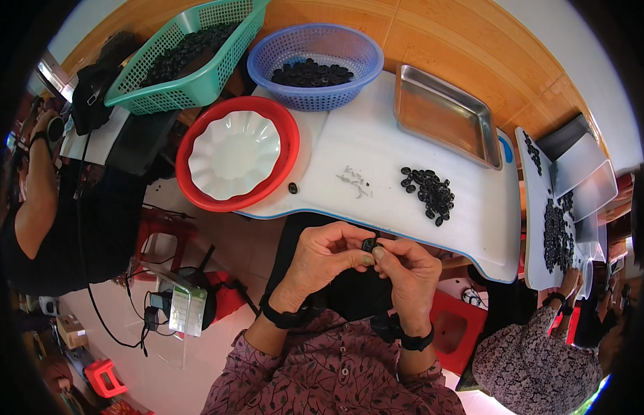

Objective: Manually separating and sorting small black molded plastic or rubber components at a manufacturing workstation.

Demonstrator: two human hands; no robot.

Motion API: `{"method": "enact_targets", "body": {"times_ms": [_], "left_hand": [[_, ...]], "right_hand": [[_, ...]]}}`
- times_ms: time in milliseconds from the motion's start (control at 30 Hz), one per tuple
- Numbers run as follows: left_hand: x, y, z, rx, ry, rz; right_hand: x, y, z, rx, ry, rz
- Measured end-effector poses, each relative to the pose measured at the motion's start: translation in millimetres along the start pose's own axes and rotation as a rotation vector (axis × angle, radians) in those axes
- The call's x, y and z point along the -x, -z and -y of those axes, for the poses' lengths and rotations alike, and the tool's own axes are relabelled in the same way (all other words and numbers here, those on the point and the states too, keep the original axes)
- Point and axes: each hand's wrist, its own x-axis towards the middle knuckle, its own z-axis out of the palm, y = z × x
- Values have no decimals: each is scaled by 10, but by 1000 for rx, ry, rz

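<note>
Just off the near edge of the white table, my left hand [327, 254] pinches a small black oval piece [368, 245] between thumb and fingertips. My right hand [409, 268] is closed against the same piece from the other side, thumb and forefinger pressed together. Fingertips cover much of the piece, and its fine shape is too small to make out. A loose heap of similar black oval pieces [432, 196] lies on the table ahead to the right. One single black piece [293, 188] sits by the red basin [292, 160], apart from the heap.
Thin grey scraps [354, 181] lie mid-table. Inside the red basin is a white fluted bowl [233, 149]. Behind stand a blue basket [315, 101] and a green basket [159, 104], both holding black pieces, and a metal tray [450, 135]. Co-workers sit on both sides.
</note>
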Motion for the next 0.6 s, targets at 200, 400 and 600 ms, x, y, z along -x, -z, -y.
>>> {"method": "enact_targets", "body": {"times_ms": [200, 400, 600], "left_hand": [[-4, 22, 9, 12, -16, 19], [-1, 15, -15, -17, -36, 16], [8, 17, -47, -4, 1, 37]], "right_hand": [[1, 0, -9, 5, 11, 9], [14, -13, -1, 4, 25, 11], [21, -7, 12, -22, -8, 10]]}}
